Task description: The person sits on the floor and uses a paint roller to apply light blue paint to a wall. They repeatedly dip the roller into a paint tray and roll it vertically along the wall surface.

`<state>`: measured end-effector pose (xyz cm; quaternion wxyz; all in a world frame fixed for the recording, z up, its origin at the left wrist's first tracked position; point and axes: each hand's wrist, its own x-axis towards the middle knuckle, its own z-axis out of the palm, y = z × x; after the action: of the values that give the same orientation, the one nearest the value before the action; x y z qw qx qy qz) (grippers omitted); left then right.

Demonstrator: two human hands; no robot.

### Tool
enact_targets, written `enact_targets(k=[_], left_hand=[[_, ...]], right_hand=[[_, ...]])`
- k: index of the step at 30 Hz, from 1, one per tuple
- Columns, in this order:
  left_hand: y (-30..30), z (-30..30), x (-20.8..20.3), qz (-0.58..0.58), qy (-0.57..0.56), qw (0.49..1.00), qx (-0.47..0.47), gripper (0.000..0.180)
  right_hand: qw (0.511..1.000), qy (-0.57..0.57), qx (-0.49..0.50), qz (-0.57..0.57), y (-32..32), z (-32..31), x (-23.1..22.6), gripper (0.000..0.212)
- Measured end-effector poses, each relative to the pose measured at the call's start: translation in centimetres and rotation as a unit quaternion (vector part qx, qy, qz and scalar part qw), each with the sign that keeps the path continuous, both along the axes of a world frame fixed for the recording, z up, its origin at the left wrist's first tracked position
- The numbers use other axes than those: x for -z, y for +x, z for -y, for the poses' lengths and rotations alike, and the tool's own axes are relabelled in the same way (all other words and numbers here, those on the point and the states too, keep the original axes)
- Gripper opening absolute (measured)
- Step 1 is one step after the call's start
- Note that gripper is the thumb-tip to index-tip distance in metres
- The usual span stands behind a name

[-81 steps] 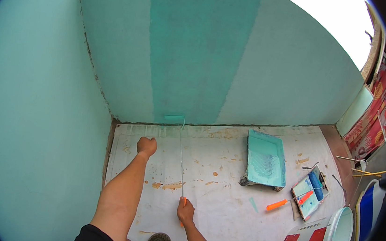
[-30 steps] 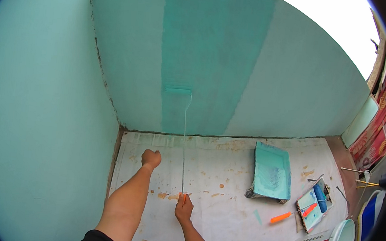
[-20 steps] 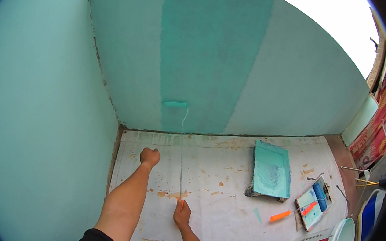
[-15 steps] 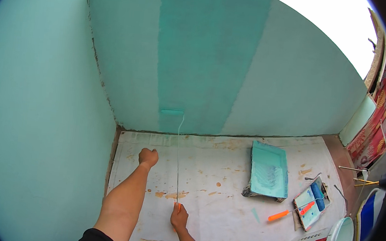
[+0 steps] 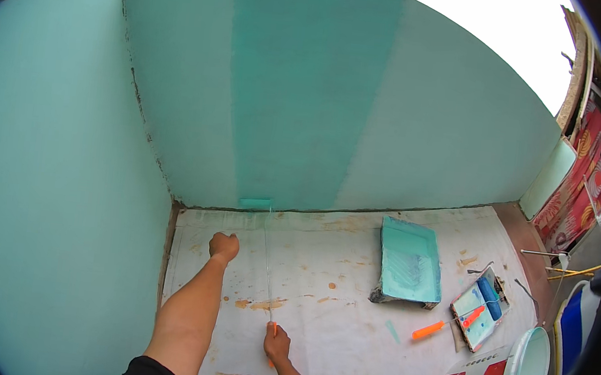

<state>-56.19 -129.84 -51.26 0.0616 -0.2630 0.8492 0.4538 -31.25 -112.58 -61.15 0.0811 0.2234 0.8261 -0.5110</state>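
My right hand is wrapped round the orange handle of a long-shafted paint roller. Its thin rod runs up to the turquoise roller head, which touches the bottom of the far wall just above the floor line. A darker, wet-looking band runs down this wall where the roller rests, with paler turquoise on both sides. To the left of the rod, my left hand makes a fist over the floor sheet, with nothing seen in it.
A paint tray coated turquoise lies on the stained white sheet. To its right are a smaller tray with a blue roller and orange handles, and a white-and-red bucket. The left wall stands close.
The roller head has slid down the wall to its lower edge. My right hand still grips the handle and my left fist keeps its pose. The whole view has shifted slightly.
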Motion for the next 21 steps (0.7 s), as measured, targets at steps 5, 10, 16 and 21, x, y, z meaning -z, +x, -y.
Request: enact_targets(k=[5, 10, 16, 21], left_hand=[[-0.4, -1.2, 0.6, -0.015, -0.012, 1.0, 0.0, 0.041], [-1.2, -4.2, 1.4, -0.017, -0.033, 0.998, 0.042, 0.039], [-3.0, -10.6, 4.1, 0.012, -0.022, 0.993, 0.119, 0.041], [-2.5, -15.2, 5.6, 0.03, -0.068, 0.98, 0.184, 0.046]], right_hand=[[0.999, -0.027, 0.03, -0.013, 3.8, -3.5, 0.8, 0.049], [0.986, -0.021, 0.16, -0.04, 8.4, -11.0, -1.7, 0.042], [0.971, 0.137, 0.197, -0.019, 10.1, -27.1, -8.7, 0.044], [0.953, 0.284, 0.044, 0.093, 14.7, -35.4, -21.8, 0.041]])
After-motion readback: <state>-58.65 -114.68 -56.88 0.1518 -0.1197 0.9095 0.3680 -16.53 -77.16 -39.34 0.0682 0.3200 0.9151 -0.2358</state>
